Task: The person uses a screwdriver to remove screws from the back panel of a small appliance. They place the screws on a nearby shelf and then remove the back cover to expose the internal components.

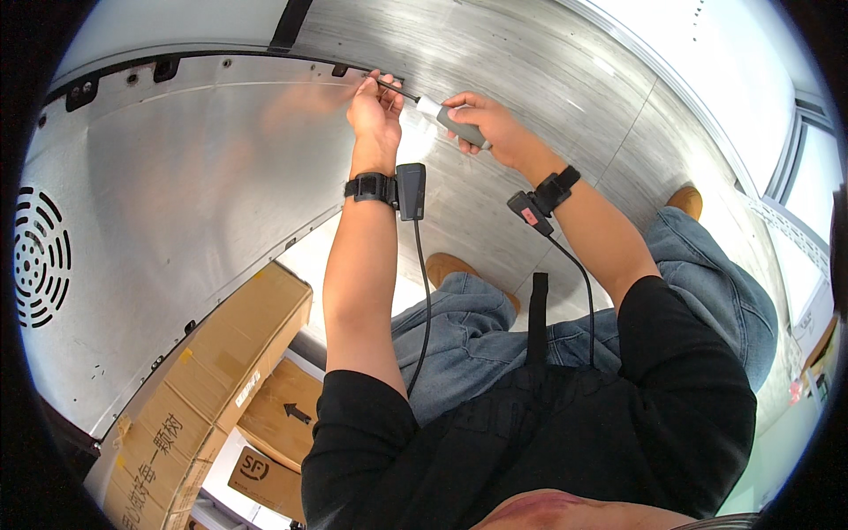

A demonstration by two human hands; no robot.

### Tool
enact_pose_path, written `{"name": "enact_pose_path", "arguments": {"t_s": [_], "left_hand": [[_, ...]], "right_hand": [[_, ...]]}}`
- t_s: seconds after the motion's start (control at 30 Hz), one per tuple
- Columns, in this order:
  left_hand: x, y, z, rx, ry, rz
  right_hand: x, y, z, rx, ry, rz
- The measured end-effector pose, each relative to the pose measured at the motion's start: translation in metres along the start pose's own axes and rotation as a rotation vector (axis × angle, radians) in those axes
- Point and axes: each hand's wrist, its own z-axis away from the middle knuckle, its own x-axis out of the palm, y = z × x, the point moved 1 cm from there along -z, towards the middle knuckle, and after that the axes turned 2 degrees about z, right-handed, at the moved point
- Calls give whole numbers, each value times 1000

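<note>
A screwdriver (464, 126) with a grey and white handle and a thin dark shaft lies in the grip of my right hand (488, 124). Its shaft points left, toward the far corner of a large bare metal panel (212, 177). At that corner my left hand (378, 106) has its fingers curled around the tip end of the shaft, against the panel's edge. The fingers hide the tip and any screw there. Dark brackets and holes run along the panel's far edge.
Cardboard boxes (199, 380) are stacked beside the panel at the lower left. Round vent slots (40, 256) pierce the panel at far left. Grey wood-look floor (565, 79) spreads beyond my hands. Cables (427, 300) hang from the black devices on both wrists. White cabinetry (733, 79) stands at right.
</note>
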Motion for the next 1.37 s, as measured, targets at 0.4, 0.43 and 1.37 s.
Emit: {"name": "enact_pose_path", "arguments": {"t_s": [0.4, 0.43, 1.37], "left_hand": [[2, -4, -10, 66, 87, -110], [1, -5, -13, 76, 94, -107], [8, 6, -2, 76, 111, -236]], "right_hand": [[12, 37, -15, -439, 310, 738], [12, 40, -15, -470, 352, 777], [6, 34, -9, 54, 39, 229]]}}
